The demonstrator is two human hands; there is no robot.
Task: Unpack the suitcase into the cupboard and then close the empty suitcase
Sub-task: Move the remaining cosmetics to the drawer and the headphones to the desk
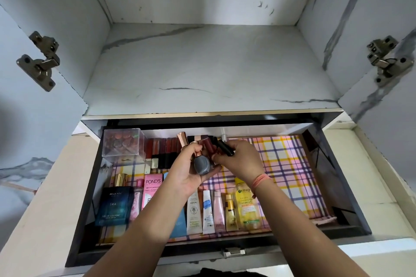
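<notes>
Both my hands are over the open cupboard drawer [351, 177], which is lined with checked paper. My left hand [186, 171] grips several nail polish bottles, among them a grey nail polish bottle [202, 165] with a rose-gold cap. My right hand [240, 159] pinches a black tube [225, 147] just right of that bunch. A row of lipsticks [161, 148] lies behind my hands. The suitcase is out of view.
A clear lipstick box [123, 141] stands at the drawer's back left. Along the front lie a blue perfume box [113, 206], a pink Pond's box [153, 186], several tubes [208, 213] and a yellow Garnier bottle [246, 204]. Above is a bare marble-pattern shelf [202, 69] between two open doors.
</notes>
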